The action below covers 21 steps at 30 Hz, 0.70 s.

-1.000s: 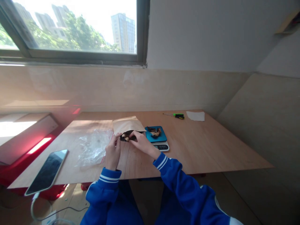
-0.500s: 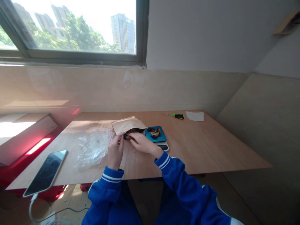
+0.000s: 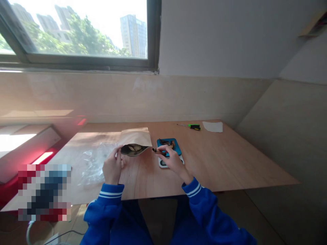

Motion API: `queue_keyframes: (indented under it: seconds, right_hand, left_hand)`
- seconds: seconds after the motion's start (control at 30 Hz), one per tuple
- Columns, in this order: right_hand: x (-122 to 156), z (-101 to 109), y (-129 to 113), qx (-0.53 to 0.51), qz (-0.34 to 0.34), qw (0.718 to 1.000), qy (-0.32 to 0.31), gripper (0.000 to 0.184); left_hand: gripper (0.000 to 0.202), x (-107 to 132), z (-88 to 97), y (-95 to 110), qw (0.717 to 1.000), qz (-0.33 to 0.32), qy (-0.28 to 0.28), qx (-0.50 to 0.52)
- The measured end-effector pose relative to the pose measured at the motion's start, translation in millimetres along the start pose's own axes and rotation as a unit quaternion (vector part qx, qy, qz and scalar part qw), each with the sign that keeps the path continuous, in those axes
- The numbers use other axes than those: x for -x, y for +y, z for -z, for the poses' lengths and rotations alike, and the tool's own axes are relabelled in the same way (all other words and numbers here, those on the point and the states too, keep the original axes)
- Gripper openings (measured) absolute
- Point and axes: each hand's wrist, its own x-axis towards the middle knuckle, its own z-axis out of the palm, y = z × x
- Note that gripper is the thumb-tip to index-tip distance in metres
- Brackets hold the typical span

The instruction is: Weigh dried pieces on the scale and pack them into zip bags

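Right now my right hand has its fingers pinched together on a small dark-brown dried piece, just over the blue-trayed digital scale, with more dark pieces on its tray. Just left of that scale lies the open tan kraft-paper pouch, pale chunks inside. My left hand sits at its corner, fingers touching; gripping or not, I can't tell.

No words, numbers or logos can be read anywhere. The front of the digital kitchen scale, right of centre, is too small and partly hidden, and the screwdriver at the far counter edge shows no legible marking.
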Motion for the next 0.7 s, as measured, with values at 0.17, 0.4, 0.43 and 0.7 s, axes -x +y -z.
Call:
queue_keyframes:
  seconds: [0.17,0.4,0.43,0.7]
  right_hand:
    - [8.2,2.1,39.1,0.27,0.01,0.961,-0.06,0.01]
    - [6.6,-3.8,52.3,0.259,0.007,0.966,-0.01,0.025]
    - [7.9,-0.3,57.6,0.224,-0.008,0.974,0.022,0.03]
    - [9.0,19.0,127.4,-0.013,-0.276,0.947,0.166,0.073]
  left_hand:
    - [0.035,-3.8,1.4,-8.7,0.998,0.047,-0.009,-0.041]
    - [0.035,2.5,6.2,-15.0,0.995,0.071,-0.047,-0.046]
    - [0.036,4.1,6.8,-15.7,0.995,0.072,-0.052,-0.047]
    - [0.039,9.6,7.1,-20.1,0.989,0.089,-0.079,-0.092]
